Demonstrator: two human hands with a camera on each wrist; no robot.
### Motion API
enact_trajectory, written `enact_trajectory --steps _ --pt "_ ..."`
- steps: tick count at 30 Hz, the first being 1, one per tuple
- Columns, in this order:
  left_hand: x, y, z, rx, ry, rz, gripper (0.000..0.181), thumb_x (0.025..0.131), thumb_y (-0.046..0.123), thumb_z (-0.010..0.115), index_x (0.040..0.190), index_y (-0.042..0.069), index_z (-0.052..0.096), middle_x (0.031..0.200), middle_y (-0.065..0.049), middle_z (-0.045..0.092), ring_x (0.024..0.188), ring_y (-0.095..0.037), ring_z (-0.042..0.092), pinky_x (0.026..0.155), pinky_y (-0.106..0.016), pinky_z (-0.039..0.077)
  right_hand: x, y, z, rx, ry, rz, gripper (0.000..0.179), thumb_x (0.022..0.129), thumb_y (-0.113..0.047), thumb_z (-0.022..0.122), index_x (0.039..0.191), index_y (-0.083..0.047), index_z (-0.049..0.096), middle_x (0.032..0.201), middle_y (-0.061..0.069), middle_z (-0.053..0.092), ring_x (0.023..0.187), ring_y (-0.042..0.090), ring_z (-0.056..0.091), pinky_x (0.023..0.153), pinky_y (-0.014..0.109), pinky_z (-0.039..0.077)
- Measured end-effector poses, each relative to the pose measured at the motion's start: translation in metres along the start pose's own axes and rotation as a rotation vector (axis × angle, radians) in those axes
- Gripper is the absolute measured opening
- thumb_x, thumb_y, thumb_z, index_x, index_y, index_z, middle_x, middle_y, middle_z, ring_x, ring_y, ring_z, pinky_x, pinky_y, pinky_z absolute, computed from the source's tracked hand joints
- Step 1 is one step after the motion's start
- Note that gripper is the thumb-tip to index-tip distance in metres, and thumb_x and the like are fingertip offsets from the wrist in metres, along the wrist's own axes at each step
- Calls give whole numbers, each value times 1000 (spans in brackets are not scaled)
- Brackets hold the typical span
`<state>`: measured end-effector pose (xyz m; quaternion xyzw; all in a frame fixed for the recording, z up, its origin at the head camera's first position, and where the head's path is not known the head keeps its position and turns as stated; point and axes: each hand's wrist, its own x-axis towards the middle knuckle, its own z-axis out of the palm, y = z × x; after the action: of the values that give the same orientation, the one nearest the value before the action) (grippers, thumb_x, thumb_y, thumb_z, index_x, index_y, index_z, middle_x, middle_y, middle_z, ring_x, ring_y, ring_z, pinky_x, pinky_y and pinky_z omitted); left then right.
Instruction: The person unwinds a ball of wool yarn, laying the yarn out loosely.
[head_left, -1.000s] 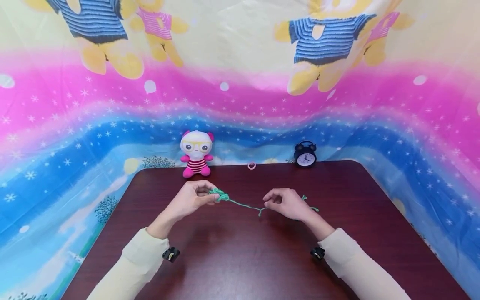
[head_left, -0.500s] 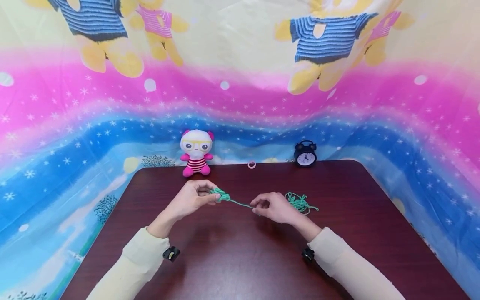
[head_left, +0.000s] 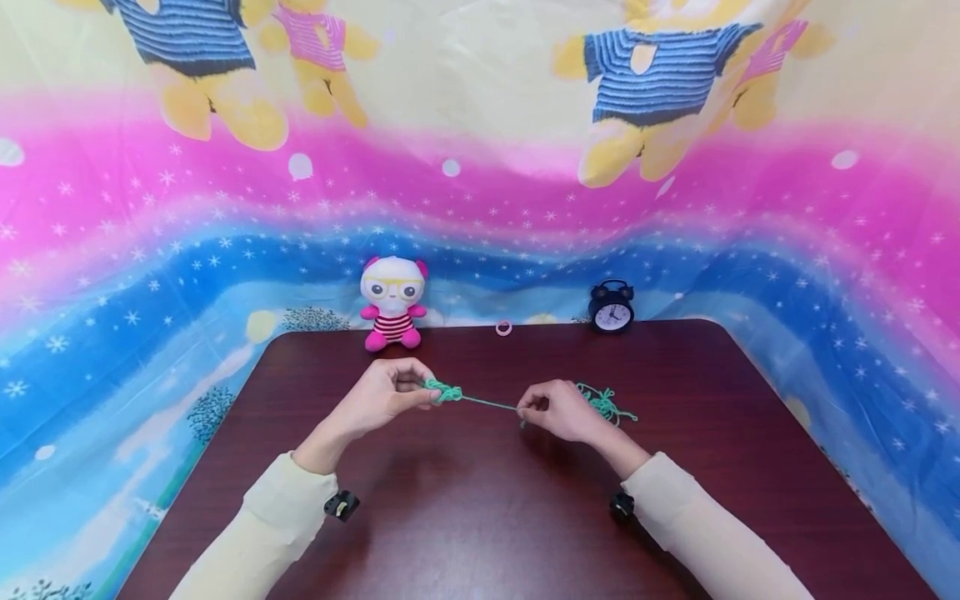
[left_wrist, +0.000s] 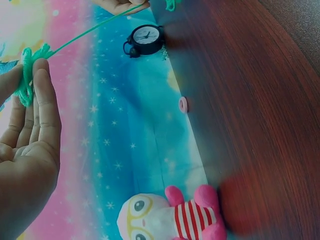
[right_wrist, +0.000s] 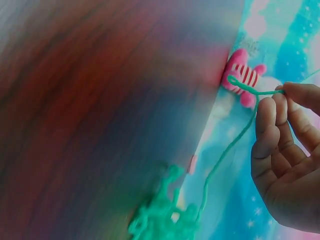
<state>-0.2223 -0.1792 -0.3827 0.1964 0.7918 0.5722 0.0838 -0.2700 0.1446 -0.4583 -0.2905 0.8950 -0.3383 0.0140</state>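
Observation:
Between thumb and fingertips, my left hand pinches a small bundle of looped green yarn. From it a single strand runs straight across to my right hand, whose thumb and index fingertip pinch it. In the right wrist view, a short yarn end with a small loop sticks out past the pinch, and more yarn hangs down to a loose green tangle. That tangle lies on the table just behind my right hand, partly hidden by it in the head view. Both hands are above the dark table.
Along the table's back edge sit a pink and white panda plush, a small pink ring and a black twin-bell alarm clock. Behind them hangs a printed curtain with bears and snowflakes.
My right hand has gone left along the strand, then slightly back right. The strand, bent with a dangling end a second ago, is now straight. My left hand has stayed nearly still.

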Motion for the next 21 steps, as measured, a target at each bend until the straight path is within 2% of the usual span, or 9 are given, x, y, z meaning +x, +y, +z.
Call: enact_trajectory --steps 3,9,16,21 --pt "-1 0 -1 15 -6 3 18 88 11 76 101 1 68 92 -15 73 79 -19 73 79 -40 62 -1 5 -9 -15 36 46 8 93 -24 70 93 -20 77 81 -12 70 71 5 59 64 24 49" --pt "-2 -4 -3 56 -26 2 19 86 11 77 103 5 70 89 -11 71 78 -19 69 73 -30 61 -1 14 -34 -13 125 118 10 94 -27 69 96 -20 77 83 -7 71 71 9 61 63 28 50" --pt "-3 -7 -6 129 -75 12 28 88 17 76 115 11 71 94 -7 72 84 -23 70 76 -36 60 -4 17 -65 2 241 153 12 96 -29 68 100 -20 75 85 -2 73 75 13 65 65 31 51" --pt "-3 -6 -6 157 -75 19 18 88 20 77 105 15 73 91 -6 74 81 -20 69 73 -31 58 -7 17 -77 -5 302 167 17 97 -30 66 104 -18 75 84 0 74 77 16 66 64 33 51"
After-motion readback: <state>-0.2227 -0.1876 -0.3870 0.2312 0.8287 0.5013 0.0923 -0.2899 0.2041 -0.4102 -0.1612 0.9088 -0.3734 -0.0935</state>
